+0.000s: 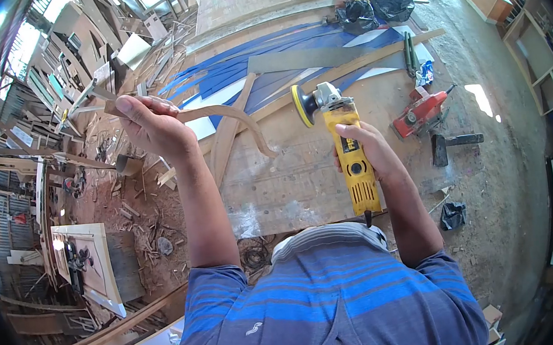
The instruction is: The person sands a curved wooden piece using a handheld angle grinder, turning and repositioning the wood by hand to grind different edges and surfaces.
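Note:
My left hand [155,125] is raised at the left, closed around a curved wooden piece [234,112]. The piece's hooked end bends down to the right above the bench. In my right hand [368,142] is a yellow angle grinder [353,158], gripped by its body, with its head pointing away from me. A round pad with a yellow rim [302,106] is fitted on the grinder and faces left, apart from the wooden piece. Some fingers of my right hand are hidden behind the grinder.
On the wooden worktable [279,199] lie blue strips [240,69], long boards [346,69] and black plastic bags [358,17]. A red power tool [419,113] and a hammer [444,150] rest at the right. Scrap wood [88,47] is piled at the left.

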`<action>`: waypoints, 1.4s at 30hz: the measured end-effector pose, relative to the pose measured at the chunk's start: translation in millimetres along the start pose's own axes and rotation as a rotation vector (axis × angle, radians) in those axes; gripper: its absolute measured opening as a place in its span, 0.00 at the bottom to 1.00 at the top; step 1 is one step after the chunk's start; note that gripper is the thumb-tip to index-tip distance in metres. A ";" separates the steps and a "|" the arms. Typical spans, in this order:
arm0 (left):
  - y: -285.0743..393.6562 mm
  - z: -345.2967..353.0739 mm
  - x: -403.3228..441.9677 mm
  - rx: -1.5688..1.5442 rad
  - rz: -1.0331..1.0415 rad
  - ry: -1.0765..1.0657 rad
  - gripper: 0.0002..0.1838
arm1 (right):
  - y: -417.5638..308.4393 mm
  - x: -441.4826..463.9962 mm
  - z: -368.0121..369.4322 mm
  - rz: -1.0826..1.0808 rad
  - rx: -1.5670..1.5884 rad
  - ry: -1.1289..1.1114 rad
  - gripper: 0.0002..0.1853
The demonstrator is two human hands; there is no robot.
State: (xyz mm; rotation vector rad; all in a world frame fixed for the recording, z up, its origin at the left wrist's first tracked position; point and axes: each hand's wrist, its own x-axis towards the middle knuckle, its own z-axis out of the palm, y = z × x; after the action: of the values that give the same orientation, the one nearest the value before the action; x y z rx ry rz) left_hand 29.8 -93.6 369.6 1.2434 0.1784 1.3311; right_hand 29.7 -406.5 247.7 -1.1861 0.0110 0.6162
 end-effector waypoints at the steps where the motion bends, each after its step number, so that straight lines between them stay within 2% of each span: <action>1: -0.1 0.5 -1.3 -0.010 0.009 -0.022 0.28 | 1.5 1.4 0.2 0.005 -0.013 -0.005 0.19; 4: -4.0 -2.9 0.1 -0.168 0.022 -0.250 0.29 | -2.3 2.1 8.7 0.015 -0.024 -0.015 0.19; 7: -6.6 -11.7 0.6 -0.397 -0.127 -0.572 0.31 | -6.5 5.2 19.1 0.003 -0.031 -0.051 0.20; 10: -7.2 -8.8 0.3 -0.449 -0.147 -0.655 0.32 | -9.6 10.8 30.9 0.012 -0.063 -0.090 0.21; 18: -11.3 -3.2 -2.5 -0.519 -0.122 -0.628 0.30 | -13.4 12.7 56.8 -0.016 -0.135 -0.134 0.22; 23: -13.4 2.2 -8.1 -0.508 -0.134 -0.611 0.32 | -31.0 8.1 67.1 -0.179 -0.224 -0.184 0.21; 27: -12.4 8.3 -13.3 -0.490 -0.112 -0.677 0.32 | -44.5 4.1 76.1 -0.279 -0.298 -0.199 0.19; 30: -14.9 6.2 -11.2 -0.478 -0.076 -0.681 0.32 | -44.6 5.5 69.9 -0.197 -0.280 -0.189 0.22; 36: -6.6 7.9 -12.2 -0.458 -0.106 -0.653 0.31 | -35.8 8.2 60.2 -0.127 -0.261 -0.101 0.23; 42: -9.8 13.3 -18.6 -0.502 -0.142 -0.710 0.31 | -57.6 -4.8 75.7 -0.132 -0.174 -0.201 0.21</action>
State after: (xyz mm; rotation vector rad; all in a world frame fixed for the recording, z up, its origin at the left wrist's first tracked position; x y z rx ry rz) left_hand 39.4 -113.4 357.9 1.1629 -0.5307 0.6845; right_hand 28.6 -356.4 328.8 -1.2764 -0.2938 0.6266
